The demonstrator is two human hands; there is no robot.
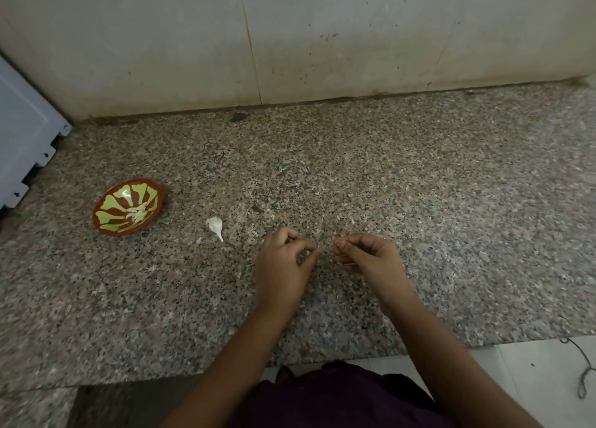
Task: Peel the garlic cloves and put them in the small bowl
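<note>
A small red bowl with yellow-green petal markings sits on the counter at the left, with several peeled garlic cloves in its bottom. A white garlic piece with a stem lies on the stone between the bowl and my hands. My left hand hovers over the counter, its thumb and forefinger tips pressed together in a ring; nothing shows between them. A few centimetres to its right, my right hand has curled fingers that pinch a small pale garlic clove, mostly hidden by the fingers.
The speckled granite counter runs back to a pale tiled wall. A white appliance corner stands at the far left behind the bowl. Small bits of skin lie scattered on the stone. The counter's front edge is just below my forearms.
</note>
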